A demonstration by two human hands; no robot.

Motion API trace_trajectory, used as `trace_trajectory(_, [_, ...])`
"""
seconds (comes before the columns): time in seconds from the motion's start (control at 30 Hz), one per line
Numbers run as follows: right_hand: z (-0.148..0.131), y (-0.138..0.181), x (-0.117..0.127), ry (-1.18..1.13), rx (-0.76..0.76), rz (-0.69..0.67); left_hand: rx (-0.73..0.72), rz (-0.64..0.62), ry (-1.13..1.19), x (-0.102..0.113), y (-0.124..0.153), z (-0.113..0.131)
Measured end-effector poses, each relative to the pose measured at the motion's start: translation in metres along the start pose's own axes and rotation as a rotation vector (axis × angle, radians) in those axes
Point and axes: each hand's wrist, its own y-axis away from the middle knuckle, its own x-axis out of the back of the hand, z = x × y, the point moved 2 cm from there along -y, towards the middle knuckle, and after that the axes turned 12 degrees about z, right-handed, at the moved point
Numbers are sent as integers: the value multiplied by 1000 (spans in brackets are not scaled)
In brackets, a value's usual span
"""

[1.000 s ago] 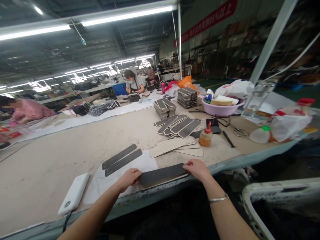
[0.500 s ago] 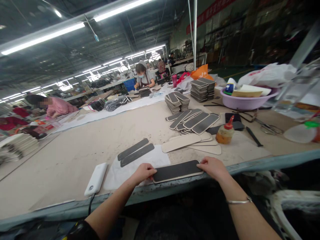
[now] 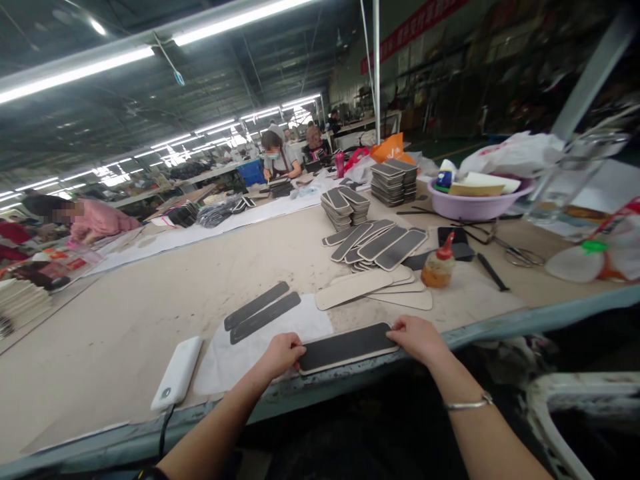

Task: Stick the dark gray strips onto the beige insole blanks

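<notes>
A long dark panel with rounded corners and a pale border (image 3: 347, 347) lies at the table's front edge. My left hand (image 3: 281, 353) pinches its left end, and my right hand (image 3: 416, 338) pinches its right end. Left of it, two dark strips (image 3: 265, 317) rest partly on a white sheet (image 3: 220, 363). Just behind the panel are several plain beige pieces (image 3: 353, 288), fanned out. Farther back, bordered dark panels (image 3: 385, 243) lie in a loose heap. A bottle of amber liquid with a red nozzle (image 3: 438, 267) stands to their right.
A white power bank (image 3: 177, 373) with a cable lies left on the table (image 3: 150, 307). Stacked panels (image 3: 393, 181) stand at the back. On the right are a purple basin (image 3: 477, 205), scissors (image 3: 523, 257) and a black-handled tool (image 3: 493, 272). Co-workers (image 3: 280, 160) sit beyond.
The whole view has shifted, so things on the table appear slightly farther left. Both hands keep their pinch on the panel's ends, and the panel stays at the table edge.
</notes>
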Motion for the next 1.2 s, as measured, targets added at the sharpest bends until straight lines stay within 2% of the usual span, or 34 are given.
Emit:
trace_trajectory(0.17, [0, 2, -2, -23, -27, 29, -44, 14, -125, 0, -2, 2])
trace_trajectory(0.43, [-3, 3, -1, 14, -18, 53, -108, 198, -289, 6, 5, 3])
trace_trajectory(0.53, [-4, 2, -1, 37, 0, 34, -132, 231, -310, 7, 10, 10])
trace_trajectory(0.73, [-2, 2, -1, 15, 36, 13, -64, 237, -227, 4, 11, 8])
trace_trajectory(0.83, [0, 3, 0, -40, 37, 9, -54, 234, 52, 1, 11, 6])
trace_trajectory(0.93, [1, 3, 2, -161, 36, 56, -56, 297, 541, 7, 9, 7])
trace_trajectory(1.0, [-2, 0, 2, -326, 9, 40, -65, 356, 829, 16, 3, 9])
trace_trajectory(1.1, [-13, -7, 2, -647, -70, -52, -90, 418, 1155, 28, -16, 14])
trace_trajectory(1.2, [-29, -16, 8, -848, -108, -13, -60, 423, 1425, 30, -43, 18])
